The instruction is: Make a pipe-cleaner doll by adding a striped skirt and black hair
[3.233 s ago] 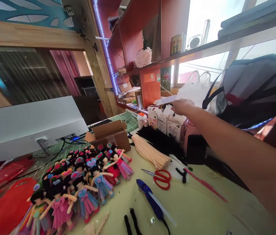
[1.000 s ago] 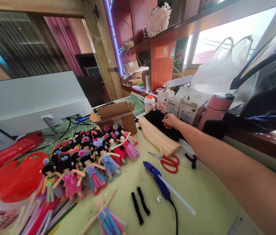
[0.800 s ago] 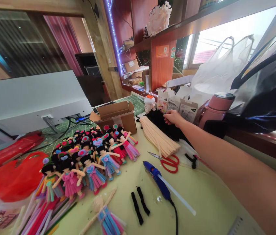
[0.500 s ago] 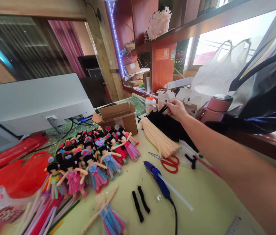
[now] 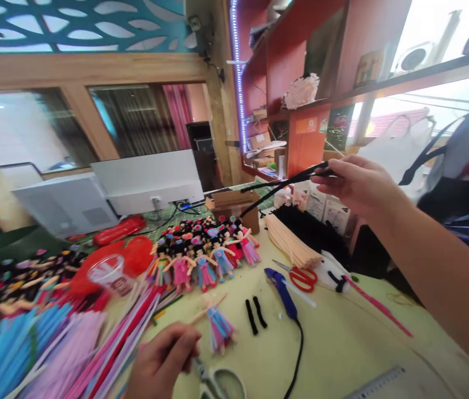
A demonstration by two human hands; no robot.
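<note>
My right hand is raised over the back right of the table, its fingers pinched on black pipe cleaners. Their long fuzzy ends point left past the small open carton. At the front, my left hand is curled closed around the blade end of grey-handled scissors; the blades are mostly hidden. Just beyond it lies a pipe-cleaner doll without hair, in a blue and pink skirt. Two short black pieces lie to the doll's right.
A blue glue gun with a cord lies mid-table, beside red-handled scissors. Beige pipe cleaners and a black bundle lie behind. Finished dolls crowd the left, with coloured stems in front. A ruler lies front right.
My right hand has lifted from the black bundle, drawing out black pipe cleaners. My left hand has come into view with the grey-handled scissors. The view has tilted up and swung left.
</note>
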